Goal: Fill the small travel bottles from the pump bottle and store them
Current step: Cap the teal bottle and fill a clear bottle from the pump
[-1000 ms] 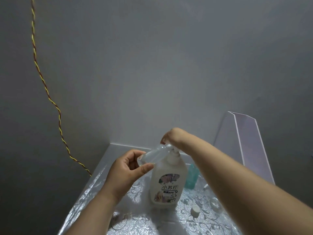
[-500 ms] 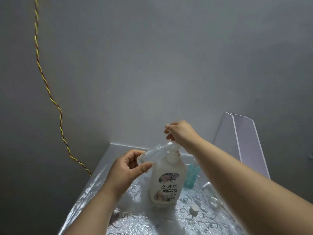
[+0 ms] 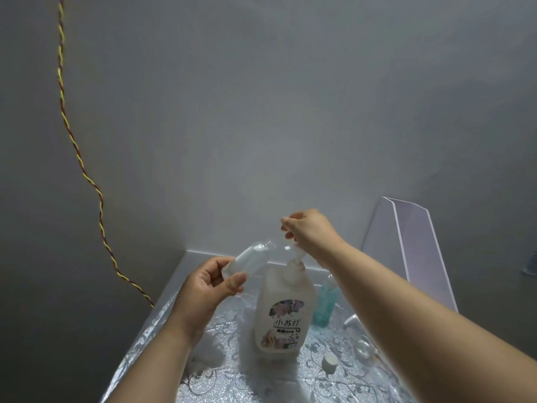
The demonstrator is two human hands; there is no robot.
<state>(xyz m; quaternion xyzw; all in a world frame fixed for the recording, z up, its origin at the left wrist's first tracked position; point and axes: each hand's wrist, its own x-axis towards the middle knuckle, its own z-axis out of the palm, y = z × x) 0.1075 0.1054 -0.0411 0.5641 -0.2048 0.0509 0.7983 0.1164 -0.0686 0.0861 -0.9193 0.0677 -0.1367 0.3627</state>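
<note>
A loose white cap (image 3: 329,362) lies nearest on the table (image 3: 203,382), below and right of the grip, probably taken off to free a bottle's mouth. The left hand (image 3: 209,289) clamps thumb and fingers round the base of the clear travel bottle (image 3: 247,260). It tilts the bottle so the open neck aims at the spout of the pump bottle (image 3: 286,312), just right of the grip. Beyond, the right hand (image 3: 308,231) hovers over the pump head with fingers loosely curled on nothing, likely poised to press.

Clear plastic travel bottle (image 3: 250,258), glossy embossed, perhaps vinyl, tablecloth (image 3: 232,382), matt wall (image 3: 261,112)
</note>
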